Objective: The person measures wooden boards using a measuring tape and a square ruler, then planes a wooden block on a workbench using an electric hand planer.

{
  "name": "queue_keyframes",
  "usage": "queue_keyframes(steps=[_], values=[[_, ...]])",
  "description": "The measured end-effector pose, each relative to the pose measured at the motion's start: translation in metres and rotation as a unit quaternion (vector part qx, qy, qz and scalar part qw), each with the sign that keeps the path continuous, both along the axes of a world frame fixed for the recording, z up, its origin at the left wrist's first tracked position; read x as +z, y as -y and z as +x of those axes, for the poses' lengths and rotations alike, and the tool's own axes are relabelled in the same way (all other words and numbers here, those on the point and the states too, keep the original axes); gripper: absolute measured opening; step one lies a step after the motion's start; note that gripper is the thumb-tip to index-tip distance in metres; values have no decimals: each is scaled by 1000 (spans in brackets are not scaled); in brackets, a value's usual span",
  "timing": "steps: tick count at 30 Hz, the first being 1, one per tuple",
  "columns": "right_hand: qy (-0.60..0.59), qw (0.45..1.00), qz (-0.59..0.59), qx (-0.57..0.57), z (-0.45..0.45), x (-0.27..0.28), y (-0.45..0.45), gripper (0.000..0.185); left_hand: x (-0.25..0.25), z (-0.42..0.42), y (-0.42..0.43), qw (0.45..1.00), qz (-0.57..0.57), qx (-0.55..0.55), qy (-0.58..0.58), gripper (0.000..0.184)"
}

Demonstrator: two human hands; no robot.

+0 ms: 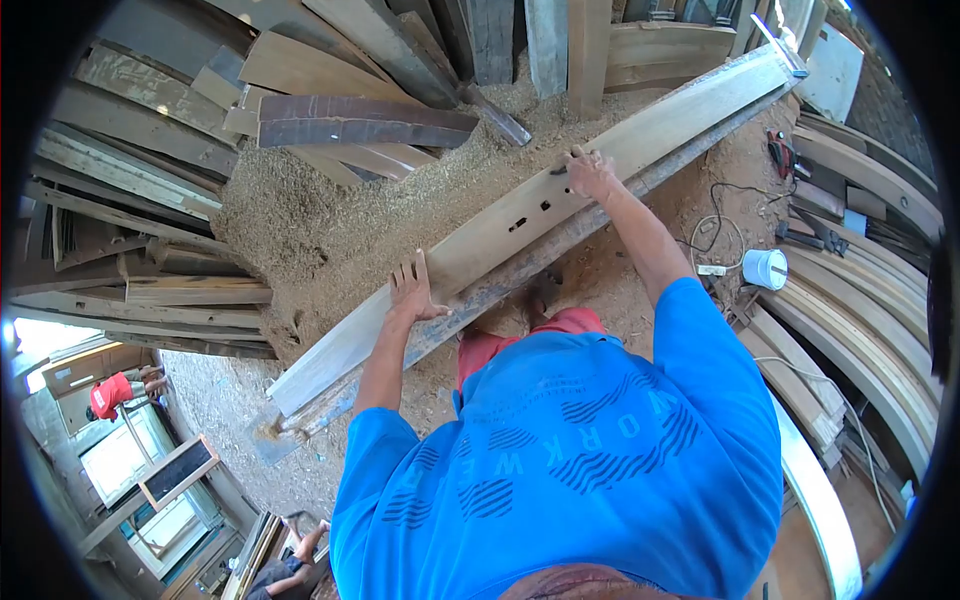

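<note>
The long, pale wooden plank (478, 248) lies under the fingers of both hands, with small dark holes (545, 206) between them. The left hand (411, 294) has fingers apart; the right hand (592, 174) has bent fingers, whether clamped I cannot tell.

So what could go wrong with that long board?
The long board might slip if the left fingers and right fingers slide, because it lies along a narrow beam. Those bare fingers could also catch splinters. And the loose wood shavings beside it may be slippery underfoot.
</note>
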State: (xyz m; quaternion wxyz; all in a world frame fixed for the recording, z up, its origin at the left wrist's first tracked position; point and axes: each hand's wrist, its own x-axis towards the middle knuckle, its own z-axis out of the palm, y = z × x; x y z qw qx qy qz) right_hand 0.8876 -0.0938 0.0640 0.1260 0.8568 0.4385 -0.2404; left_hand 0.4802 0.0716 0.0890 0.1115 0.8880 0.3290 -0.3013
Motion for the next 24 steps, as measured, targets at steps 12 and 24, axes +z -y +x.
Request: queue_keyframes(steps=[12,24], values=[[-43,998,-30,-29,-11,19,32,61,0,-9,22,999,-16,-42,-20,147],[66,990,61,-107,-22,81,109,54,-14,0,-75,944,-306,-125,-14,137]])
